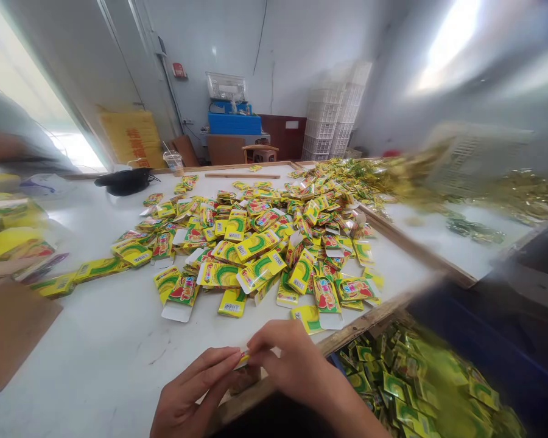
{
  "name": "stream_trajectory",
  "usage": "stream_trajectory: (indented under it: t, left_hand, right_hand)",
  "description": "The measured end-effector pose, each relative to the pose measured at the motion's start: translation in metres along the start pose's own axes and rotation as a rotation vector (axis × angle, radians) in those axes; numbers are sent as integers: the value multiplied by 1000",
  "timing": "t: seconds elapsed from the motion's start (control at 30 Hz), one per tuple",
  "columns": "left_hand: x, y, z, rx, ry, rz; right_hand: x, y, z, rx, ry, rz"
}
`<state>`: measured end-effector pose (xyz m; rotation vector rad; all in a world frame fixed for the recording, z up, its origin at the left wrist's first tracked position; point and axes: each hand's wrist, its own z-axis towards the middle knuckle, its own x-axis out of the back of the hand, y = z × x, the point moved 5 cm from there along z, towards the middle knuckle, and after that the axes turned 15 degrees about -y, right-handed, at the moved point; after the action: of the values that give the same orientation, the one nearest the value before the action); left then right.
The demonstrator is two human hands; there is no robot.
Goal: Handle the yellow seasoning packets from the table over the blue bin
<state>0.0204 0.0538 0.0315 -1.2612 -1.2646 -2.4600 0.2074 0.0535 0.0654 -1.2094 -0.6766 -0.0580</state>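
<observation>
At the table's near edge both my hands meet over one small yellow candy box [243,358], mostly covered by fingers. My left hand [196,386] grips its left side between thumb and fingertips. On the other side, my right hand [290,359] pinches the box's end with thumb and bent fingers. Just beyond them spreads a large heap of similar flat yellow and green boxes [260,271], several with white end flaps standing out. Which end of the held box faces me is hidden.
A blue bin [442,322] below the table's right edge holds many green-yellow packets [402,389]. A brown carton [18,334] stands at the left. Further back are a black bag [125,181], a drink cup [173,161], a wooden divider strip [406,243] and stacked white crates [326,115].
</observation>
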Motion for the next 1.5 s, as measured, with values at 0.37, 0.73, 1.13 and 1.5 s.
stream_trajectory:
  t: [0.37,0.73,1.13,1.5]
  left_hand:
    - [-8,-5,-2,13,-44,-98]
    - [-25,-5,-15,-82,-96,-145]
    - [-102,41,113,260,-207,-128]
    - [-84,35,131,430,29,-129]
  right_hand:
    - [-7,-6,2,28,-66,-178]
    - [-32,13,-21,155,114,-13]
    - [162,57,-201,-693,686,-437]
    - [46,95,-72,-294,292,-307]
